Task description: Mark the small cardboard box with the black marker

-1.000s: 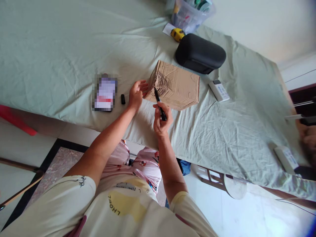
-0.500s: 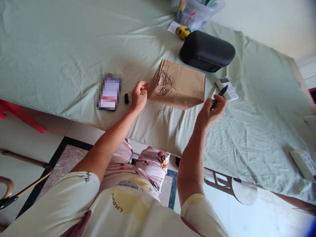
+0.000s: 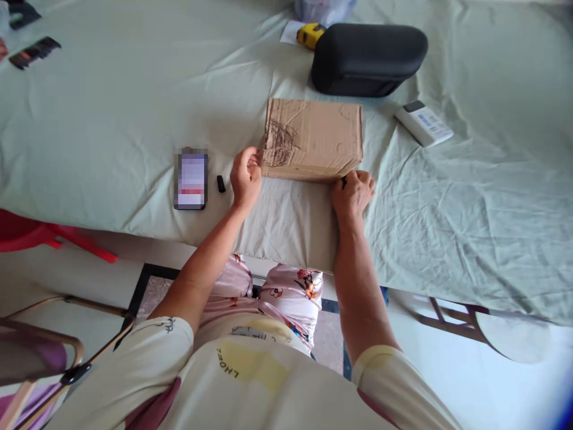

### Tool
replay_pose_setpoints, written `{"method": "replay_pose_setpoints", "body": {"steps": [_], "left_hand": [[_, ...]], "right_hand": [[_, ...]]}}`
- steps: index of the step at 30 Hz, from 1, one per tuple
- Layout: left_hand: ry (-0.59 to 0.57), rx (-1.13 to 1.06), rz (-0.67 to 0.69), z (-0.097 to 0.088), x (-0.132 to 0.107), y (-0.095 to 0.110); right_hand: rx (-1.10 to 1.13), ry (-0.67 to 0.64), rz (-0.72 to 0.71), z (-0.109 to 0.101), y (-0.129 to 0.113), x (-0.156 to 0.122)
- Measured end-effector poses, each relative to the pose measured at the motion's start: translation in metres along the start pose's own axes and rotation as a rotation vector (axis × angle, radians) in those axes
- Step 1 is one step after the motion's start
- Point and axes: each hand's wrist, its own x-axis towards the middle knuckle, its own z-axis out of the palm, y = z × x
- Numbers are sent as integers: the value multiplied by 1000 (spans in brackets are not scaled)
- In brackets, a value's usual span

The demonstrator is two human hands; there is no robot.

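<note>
A brown cardboard box (image 3: 320,131) sits on the cloth, with dark scribbled lines on the left part of its top. At its left end is my left hand (image 3: 246,179), fingers curled against the box side; the fingertips are partly hidden. My right hand (image 3: 353,194) is closed around a black marker (image 3: 344,181) at the box's near right corner. Most of the marker is hidden by the hand, and its tip does not show. A small black marker cap (image 3: 221,183) lies just left of my left hand.
A phone (image 3: 192,179) lies left of the cap. Behind the box are a black case (image 3: 369,60), a yellow tape measure (image 3: 310,36) and part of a clear plastic tub (image 3: 324,9). A white box-shaped item (image 3: 425,124) rests to the right. The table edge runs in front of me.
My right hand has come left and down with the marker, from beside the white item to the box's near right corner. My left hand stays by the box. The camera view has turned.
</note>
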Motion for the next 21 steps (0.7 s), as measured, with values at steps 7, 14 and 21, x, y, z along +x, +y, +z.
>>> {"method": "replay_pose_setpoints", "body": {"steps": [7,14,21], "left_hand": [[40,116,9,-28,-13,36],[177,430,-248,-126,-41,61],[-70,1041,-628,-195,-15,64]], "right_hand": [[12,-38,13,-6,-7,-2],[218,29,71,6,5,7],[460,255,61,11,18,18]]}}
